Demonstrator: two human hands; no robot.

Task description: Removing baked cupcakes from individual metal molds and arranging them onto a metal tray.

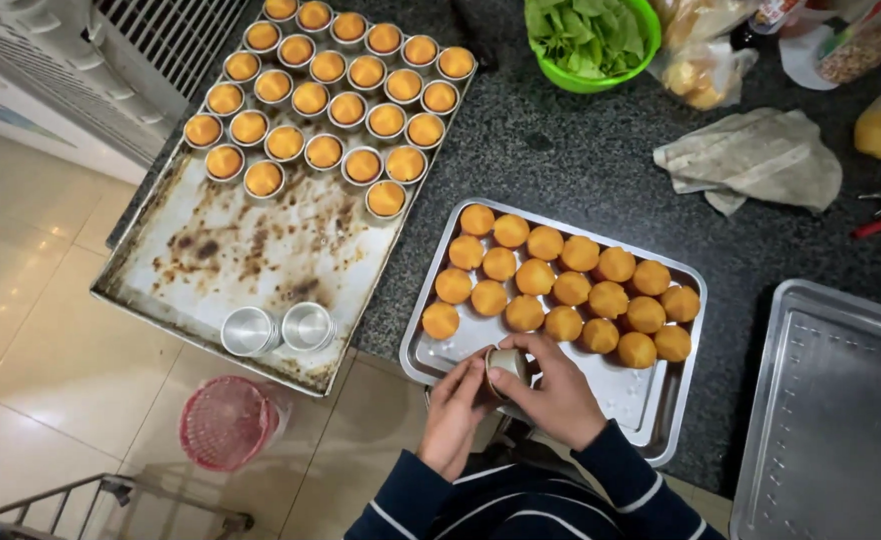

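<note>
As we look down from the head camera, we see both hands meeting over the near edge of a shiny steel tray (pixel 651 400) on the dark speckled counter (pixel 561 150). Our left hand (pixel 453 410) cups a small metal mould (pixel 507 362) from the left, while our right hand (pixel 559 392) wraps its fingers over the top and right side of the same mould, so both hands grasp it together. The mould is held tilted just above the tray's bare front part, near the front row of unmoulded orange cakes (pixel 566 285) that lie in close rows across the tray's far half.

To the left we see a large stained baking sheet (pixel 221 260) overhanging the counter edge. Its far end is packed with filled moulds (pixel 326 95), each showing an orange cake top. Two empty moulds (pixel 278 329) stand side by side at its near edge, touching each other.

At right lies a second steel tray (pixel 841 420). Farther back we note a green bowl of leaves (pixel 589 35) and a crumpled cloth (pixel 751 160). Below the sheet, on the tiled floor, stands a pink basket (pixel 226 422)
</note>
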